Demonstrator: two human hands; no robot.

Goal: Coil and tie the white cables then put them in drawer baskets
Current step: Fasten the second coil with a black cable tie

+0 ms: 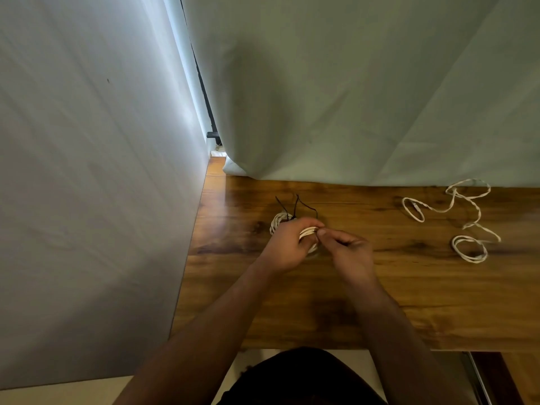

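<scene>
A coiled white cable (307,231) is held just above the wooden table (409,302). My left hand (287,247) grips the coil from the left, fingers curled round it. My right hand (347,251) pinches the coil's top edge with thumb and forefinger. Behind my left hand a second white coil (278,221) lies on the table with thin black ties (296,206) sticking up from it. A loose, uncoiled white cable (455,217) sprawls over the table at the right.
Pale cloth (350,97) hangs behind the table and another sheet (87,171) covers the left side. A metal rail (479,381) shows below the table's front edge at the right. No baskets are in view.
</scene>
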